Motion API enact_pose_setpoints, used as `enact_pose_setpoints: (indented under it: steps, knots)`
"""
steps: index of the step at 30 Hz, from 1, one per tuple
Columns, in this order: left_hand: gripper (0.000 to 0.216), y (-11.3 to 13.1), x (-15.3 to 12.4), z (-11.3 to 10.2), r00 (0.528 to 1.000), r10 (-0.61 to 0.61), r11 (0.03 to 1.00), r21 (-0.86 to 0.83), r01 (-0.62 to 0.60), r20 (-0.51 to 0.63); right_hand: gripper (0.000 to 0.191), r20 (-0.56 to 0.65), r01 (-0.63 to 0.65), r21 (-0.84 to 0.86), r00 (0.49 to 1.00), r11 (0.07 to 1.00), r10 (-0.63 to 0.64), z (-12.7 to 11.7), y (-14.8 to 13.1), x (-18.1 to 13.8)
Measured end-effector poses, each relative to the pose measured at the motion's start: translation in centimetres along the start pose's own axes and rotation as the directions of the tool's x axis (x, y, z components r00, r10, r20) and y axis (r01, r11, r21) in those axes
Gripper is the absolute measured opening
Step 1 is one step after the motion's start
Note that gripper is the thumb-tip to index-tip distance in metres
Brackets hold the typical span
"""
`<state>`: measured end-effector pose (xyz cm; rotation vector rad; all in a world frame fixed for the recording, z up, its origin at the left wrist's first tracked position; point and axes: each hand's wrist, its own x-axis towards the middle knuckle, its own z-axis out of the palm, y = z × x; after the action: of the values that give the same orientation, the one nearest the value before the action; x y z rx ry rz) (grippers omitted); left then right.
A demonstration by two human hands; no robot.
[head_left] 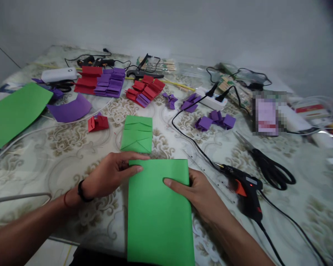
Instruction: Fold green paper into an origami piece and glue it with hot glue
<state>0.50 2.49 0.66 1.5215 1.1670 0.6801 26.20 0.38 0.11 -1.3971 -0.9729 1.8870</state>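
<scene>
On the worktop, here's the sheet between both grips: left grip pinching its top left corner, right grip clamped on its right edge. Scissors rightward, glue gun nearer, folded square just beyond the left grip.

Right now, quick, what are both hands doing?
Left hand: holding green paper by its top left corner.
Right hand: holding its right edge, thumb on top.
</scene>
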Motion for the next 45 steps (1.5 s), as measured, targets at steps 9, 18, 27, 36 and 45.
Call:
enact_pose_setpoints:
  steps: [9, 18, 27, 36, 45]
  knots:
    - [0.028, -0.18, -0.07, 0.00, 1.000, -0.006, 0.994, -0.108, 0.008, 0.019, 0.038, 0.010, 0.020, 0.019, 1.000, 1.000, -0.020, -0.07, 0.24, 0.26]
    - [0.029, -0.01, 0.20, -0.13, 0.998, 0.054, 0.998, 0.035, -0.055, 0.022, 0.038, 0.055, 0.018, 0.032, 0.998, 0.999, -0.020, -0.07, 0.62, 0.22]
    - [0.028, 0.08, 0.09, 0.02, 0.997, 0.072, 0.993, 0.089, -0.071, -0.002, 0.041, 0.036, 0.064, 0.020, 0.997, 0.998, -0.064, 0.11, 0.50, 0.46]
    - [0.028, 0.32, -0.15, -0.10, 0.996, 0.077, 0.986, 0.153, -0.070, -0.038, 0.049, -0.097, 0.147, -0.025, 0.984, 0.989, -0.149, -0.31, 0.25, 0.62]
    - [0.028, 0.56, -0.29, -0.14, 0.997, 0.060, 0.987, 0.152, -0.053, -0.042, 0.049, -0.113, 0.162, -0.089, 0.979, 0.983, -0.171, -0.49, 0.05, 0.45]
